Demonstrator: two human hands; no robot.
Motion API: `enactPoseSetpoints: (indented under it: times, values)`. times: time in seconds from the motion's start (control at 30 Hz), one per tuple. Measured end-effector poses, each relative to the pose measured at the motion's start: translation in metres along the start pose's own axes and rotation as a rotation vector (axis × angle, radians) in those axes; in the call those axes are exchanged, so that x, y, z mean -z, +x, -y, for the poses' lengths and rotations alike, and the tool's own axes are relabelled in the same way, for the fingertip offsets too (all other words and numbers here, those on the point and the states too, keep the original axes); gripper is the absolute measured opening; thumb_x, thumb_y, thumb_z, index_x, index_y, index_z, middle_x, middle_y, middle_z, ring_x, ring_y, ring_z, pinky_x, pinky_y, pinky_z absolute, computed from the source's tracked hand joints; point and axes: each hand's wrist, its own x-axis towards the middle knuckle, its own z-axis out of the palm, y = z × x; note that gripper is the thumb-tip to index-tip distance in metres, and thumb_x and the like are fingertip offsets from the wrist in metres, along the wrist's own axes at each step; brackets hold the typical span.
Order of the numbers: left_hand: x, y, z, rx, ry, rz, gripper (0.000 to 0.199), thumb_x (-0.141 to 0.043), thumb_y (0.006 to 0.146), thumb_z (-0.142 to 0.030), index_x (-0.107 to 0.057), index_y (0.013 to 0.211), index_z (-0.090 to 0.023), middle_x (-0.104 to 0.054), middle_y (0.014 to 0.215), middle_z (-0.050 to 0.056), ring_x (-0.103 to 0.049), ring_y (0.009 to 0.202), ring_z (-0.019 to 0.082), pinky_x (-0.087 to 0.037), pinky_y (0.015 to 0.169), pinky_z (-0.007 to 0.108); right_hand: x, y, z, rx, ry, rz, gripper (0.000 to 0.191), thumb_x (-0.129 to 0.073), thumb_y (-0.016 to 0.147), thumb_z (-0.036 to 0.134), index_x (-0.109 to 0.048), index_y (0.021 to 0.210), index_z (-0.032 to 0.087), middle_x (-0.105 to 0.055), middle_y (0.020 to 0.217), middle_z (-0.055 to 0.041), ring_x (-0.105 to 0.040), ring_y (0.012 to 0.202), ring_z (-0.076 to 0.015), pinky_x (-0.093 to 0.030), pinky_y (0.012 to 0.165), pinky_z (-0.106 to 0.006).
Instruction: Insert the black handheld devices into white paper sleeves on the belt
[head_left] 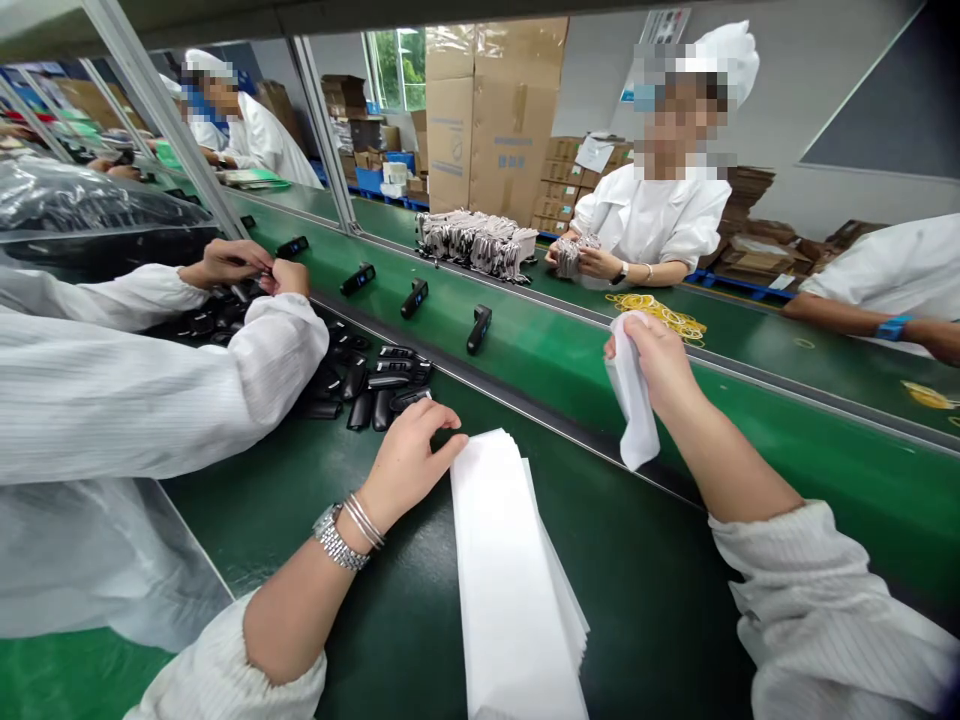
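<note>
My right hand (664, 365) is raised over the green belt, its fingers closed round a thin white bag (636, 425) that hangs down, crumpled at the top. Whether anything is inside the bag cannot be made out. On the dark green table in front of me lies a stack of flat white bags (506, 570), slightly fanned out on its right side. My left hand (409, 460) is at the stack's far left corner, thumb apart from the curved fingers and nothing between them. The thumb tip is at the stack's edge.
Black handheld devices (478, 328) stand spaced along the green belt (540, 370). Black casings (382, 385) are heaped left, beside a co-worker's hands (251, 268). Across the belt, another person holds bundled cords near a cord pile (476, 245) and yellow rubber bands (660, 315).
</note>
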Motion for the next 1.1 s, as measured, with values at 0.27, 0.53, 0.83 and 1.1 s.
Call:
enactPoseSetpoints:
  times: [0.27,0.53,0.83,1.1]
  values:
    - [-0.007,0.0,-0.001,0.128,0.087,0.201,0.038,-0.07,0.076,-0.048,-0.058,0.099,-0.021,-0.057,0.103,0.004,-0.056,0.096,0.025,-0.044,0.082,0.038,0.014,0.031,-0.041,0.381,-0.766,-0.221,0.023,-0.043,0.087,0.027,-0.065,0.089,0.021,-0.065,0.101,-0.0111,-0.055,0.106,-0.0288,-0.039,0.097,-0.045]
    - [-0.019,0.007,0.003,0.079,0.129,0.221,0.027,-0.066,0.081,-0.045,-0.058,0.091,-0.022,-0.058,0.092,0.001,-0.056,0.092,0.024,-0.036,0.083,0.036,-0.079,0.035,-0.031,0.16,-0.688,0.257,0.032,-0.051,0.089,0.041,-0.059,0.114,0.021,-0.06,0.121,-0.0102,-0.056,0.112,-0.0254,-0.044,0.096,-0.039]
    - [-0.019,0.011,0.004,-0.001,0.099,0.134,0.026,-0.043,0.097,-0.03,-0.061,0.081,-0.02,-0.062,0.087,0.003,-0.058,0.088,0.021,-0.038,0.078,0.033,-0.127,0.098,-0.036,-0.283,-0.718,0.351,0.066,-0.055,0.084,0.061,-0.038,0.133,0.019,-0.062,0.124,-0.0162,-0.062,0.109,-0.0337,-0.047,0.092,-0.048]
    - [-0.009,0.006,0.002,-0.055,0.058,0.042,0.022,-0.041,0.098,-0.025,-0.06,0.088,-0.02,-0.069,0.088,0.001,-0.062,0.084,0.018,-0.036,0.086,0.036,-0.123,0.075,-0.043,-0.166,-0.423,0.372,0.069,-0.062,0.077,0.024,-0.031,0.138,0.02,-0.064,0.113,-0.0121,-0.066,0.1,-0.0284,-0.051,0.091,-0.046]
